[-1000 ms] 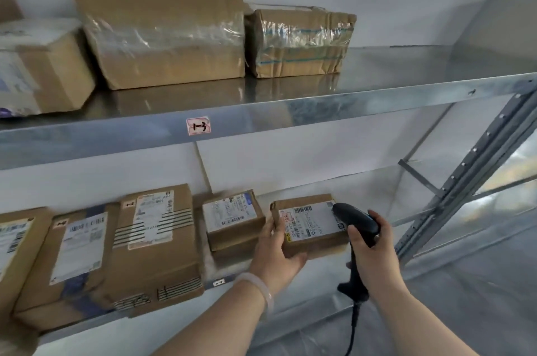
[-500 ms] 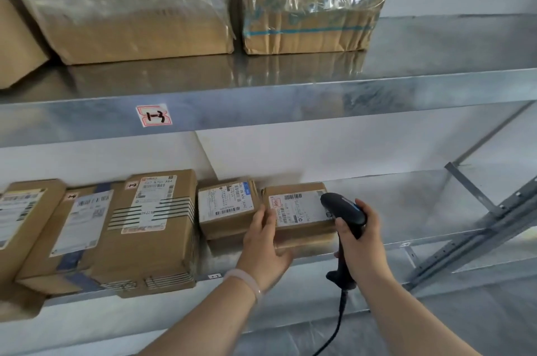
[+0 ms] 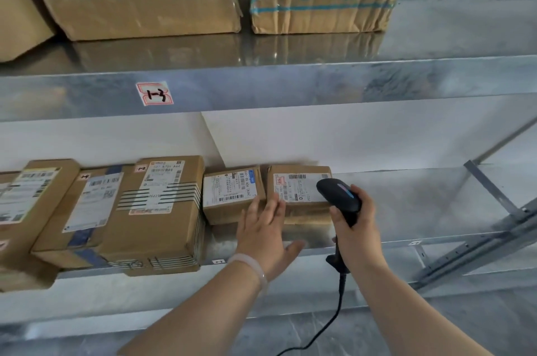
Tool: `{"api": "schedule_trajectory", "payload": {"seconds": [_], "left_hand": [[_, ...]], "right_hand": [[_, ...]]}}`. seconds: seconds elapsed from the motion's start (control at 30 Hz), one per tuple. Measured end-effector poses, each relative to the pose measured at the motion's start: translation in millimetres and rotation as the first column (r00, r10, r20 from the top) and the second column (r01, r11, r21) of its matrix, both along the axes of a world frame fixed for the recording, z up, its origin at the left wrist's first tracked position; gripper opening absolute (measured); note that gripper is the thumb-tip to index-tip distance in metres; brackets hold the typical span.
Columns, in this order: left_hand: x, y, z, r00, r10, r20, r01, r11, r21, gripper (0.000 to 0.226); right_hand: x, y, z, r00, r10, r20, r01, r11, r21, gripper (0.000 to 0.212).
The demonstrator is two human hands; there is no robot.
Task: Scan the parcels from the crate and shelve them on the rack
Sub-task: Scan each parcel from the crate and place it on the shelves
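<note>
Five parcels (image 3: 299,187) on lower shelf (image 3: 406,210); three above; right hand (image 3: 359,229) grips one scanner (image 3: 338,196).

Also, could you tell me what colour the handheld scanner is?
The scanner is black with a bluish strip on top, seen in the head view.

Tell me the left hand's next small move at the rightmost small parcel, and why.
Probably draw the left hand back off the rightmost parcel. It lies flat on the lower shelf, close beside the neighbouring parcel, and the fingers are straight at its front edge, gripping nothing. The right hand holds the scanner over its label.
</note>
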State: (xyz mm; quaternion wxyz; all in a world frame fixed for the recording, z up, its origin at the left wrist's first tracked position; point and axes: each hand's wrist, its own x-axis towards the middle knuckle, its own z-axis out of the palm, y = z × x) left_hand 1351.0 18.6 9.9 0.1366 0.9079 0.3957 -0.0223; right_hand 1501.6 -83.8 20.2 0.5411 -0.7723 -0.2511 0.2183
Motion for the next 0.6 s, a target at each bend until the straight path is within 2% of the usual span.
{"api": "schedule_trajectory", "payload": {"seconds": [0.1,0.2,0.47,0.6], "left_hand": [[4,6,4,0.998,0.004,-0.069,-0.005,1.0,-0.012,0.09],[2,8,8,0.998,-0.007,-0.069,0.005,1.0,-0.031,0.09],[-74,2,21,0.988,-0.051,0.145,0.048,0.999,0.022,0.085],[-139,4,28,0.977,-0.041,0.211,0.034,0.999,0.04,0.081]], "right_hand": [[0,8,1,1.0,-0.009,-0.007,0.009,1.0,0.003,0.048],[-5,7,4,1.0,-0.026,0.019,0.025,1.0,0.017,0.05],[-62,-18,6,0.983,-0.115,0.143,0.1,0.989,0.109,0.054],[-106,-8,16,0.976,-0.033,0.215,0.007,0.993,0.122,0.054]]}}
